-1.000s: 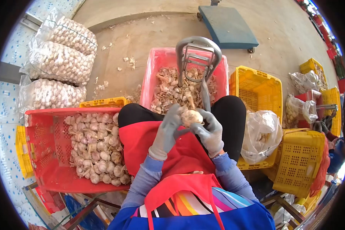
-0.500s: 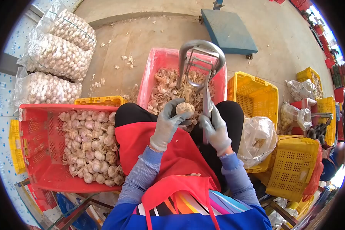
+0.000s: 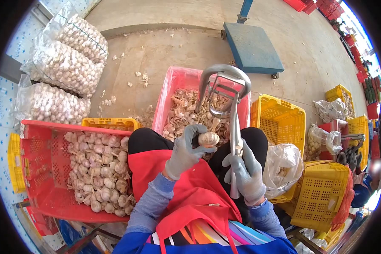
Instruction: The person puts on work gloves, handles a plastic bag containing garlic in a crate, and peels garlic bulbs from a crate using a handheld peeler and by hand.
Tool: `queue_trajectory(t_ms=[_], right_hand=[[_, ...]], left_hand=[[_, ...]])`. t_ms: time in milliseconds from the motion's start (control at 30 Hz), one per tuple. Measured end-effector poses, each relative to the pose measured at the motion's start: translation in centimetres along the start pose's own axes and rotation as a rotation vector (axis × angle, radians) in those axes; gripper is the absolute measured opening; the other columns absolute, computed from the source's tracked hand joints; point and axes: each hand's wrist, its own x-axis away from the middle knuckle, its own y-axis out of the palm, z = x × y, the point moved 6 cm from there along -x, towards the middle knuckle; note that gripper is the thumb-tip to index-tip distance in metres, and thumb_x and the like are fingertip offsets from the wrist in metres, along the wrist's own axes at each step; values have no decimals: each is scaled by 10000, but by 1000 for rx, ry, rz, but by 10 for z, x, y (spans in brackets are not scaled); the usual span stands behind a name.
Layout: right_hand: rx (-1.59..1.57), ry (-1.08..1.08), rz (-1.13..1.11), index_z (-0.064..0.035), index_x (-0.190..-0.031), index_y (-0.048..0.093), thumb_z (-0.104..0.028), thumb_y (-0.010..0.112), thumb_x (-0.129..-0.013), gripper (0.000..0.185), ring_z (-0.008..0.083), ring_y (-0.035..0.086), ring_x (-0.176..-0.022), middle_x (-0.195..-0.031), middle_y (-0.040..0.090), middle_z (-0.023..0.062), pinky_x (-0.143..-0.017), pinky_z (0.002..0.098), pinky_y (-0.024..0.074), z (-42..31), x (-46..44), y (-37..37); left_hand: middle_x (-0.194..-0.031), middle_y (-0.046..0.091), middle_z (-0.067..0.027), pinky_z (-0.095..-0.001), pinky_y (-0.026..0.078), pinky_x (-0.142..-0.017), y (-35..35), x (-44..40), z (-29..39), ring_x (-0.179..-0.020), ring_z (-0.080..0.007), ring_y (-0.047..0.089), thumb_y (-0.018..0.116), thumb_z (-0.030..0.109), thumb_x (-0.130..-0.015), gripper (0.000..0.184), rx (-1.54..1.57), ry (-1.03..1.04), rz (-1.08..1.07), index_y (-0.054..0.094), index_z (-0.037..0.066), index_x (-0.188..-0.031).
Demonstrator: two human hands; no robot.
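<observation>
My left hand (image 3: 183, 154), in a grey-coated glove, pinches a garlic bulb (image 3: 208, 139) between thumb and fingers above my lap. The bulb's stem points up at the lower jaws of a metal stem cutter (image 3: 235, 122); I cannot tell whether they touch. My right hand (image 3: 247, 175), gloved alike, is wrapped round the cutter's long handle, with the curved loop end standing over the pink-lined bin (image 3: 160, 111). Garlic skins and stem scraps (image 3: 182, 106) fill that bin between my knees. To my left, a red crate (image 3: 51, 165) holds many garlic bulbs (image 3: 99, 169).
Filled clear sacks of garlic (image 3: 65, 67) are stacked at the far left. A blue platform scale (image 3: 254, 48) stands ahead on the floor. Yellow crates (image 3: 283, 122) and a clear plastic bag (image 3: 283, 167) are at my right. Part of another person (image 3: 362, 184) shows at the right edge.
My right hand and the cutter have moved down towards me, and the jaws now sit near the bulb's stem. The left hand, still holding the bulb, is slightly lower. The view has tilted up slightly.
</observation>
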Motion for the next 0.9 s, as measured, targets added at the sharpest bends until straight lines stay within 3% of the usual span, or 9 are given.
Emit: queue_trajectory(t_ms=[133,233,333,467,533,600,667,800,900], right_hand=[[-50,55,4,98,-1451,414,-138,512,-1022,499,102,600,-557,-868,663,63,-523,233,489,2,6,-1],[79,68,30,33,-1393,521,-120,530,-1012,411,130,664,-631,-915,693,103,-590,270,523,56,-17,-3],[385,-123,40,19,-1388,522,-62,622,-946,460,342,702,-951,-1052,702,206,-848,383,544,103,-67,-16],[706,-653,369,26,-1400,514,-7,709,-869,567,384,573,-1214,-1241,650,202,-1042,411,455,41,-39,-8],[610,-754,333,32,-1408,509,24,714,-853,592,382,599,-1166,-1222,657,188,-1021,410,475,27,-22,-8],[433,-529,60,7,-1419,521,30,744,-817,643,327,657,-1060,-1183,660,182,-907,396,534,29,-29,6],[437,-555,-12,-16,-1412,547,14,768,-792,659,316,670,-993,-1161,653,188,-857,379,546,30,-33,26],[421,-556,-20,-24,-1418,557,11,777,-737,716,321,686,-929,-1101,663,184,-804,366,561,49,-31,30],[344,-580,-43,-14,-1398,574,12,779,-718,710,326,692,-911,-1069,675,181,-793,370,565,55,-26,26]], left_hand=[[-1062,645,-71,-287,568,-857,1,-21,23,-978,-127,647,867,6,-753,514,-25,-10,-20,558,-8,-1164],[-1063,647,-68,-285,567,-853,0,-33,25,-977,-135,655,864,5,-755,518,-83,70,-45,559,-2,-1175],[-1076,649,-71,-287,574,-843,0,-33,16,-981,-148,666,840,-19,-770,496,3,59,-27,565,8,-1181],[-1131,652,-78,-291,595,-815,-5,-13,4,-980,-154,677,743,-16,-861,437,489,-305,-10,569,-2,-1261],[-1158,651,-76,-289,598,-811,-10,2,8,-979,-153,678,720,13,-890,464,469,-333,-21,555,-11,-1323],[-1185,675,-87,-282,584,-839,-10,16,3,-1008,-156,679,738,79,-900,495,447,-260,-25,570,-24,-1354],[-1189,690,-91,-282,576,-859,-5,23,-1,-1033,-155,677,763,122,-894,489,419,-226,-20,597,-31,-1327],[-1161,711,-87,-254,571,-852,-5,33,5,-986,-129,677,799,135,-872,485,317,-289,-31,641,-45,-1293],[-1139,723,-100,-271,563,-868,-9,34,11,-990,-139,686,775,179,-891,436,96,-131,-117,665,-50,-1245]])
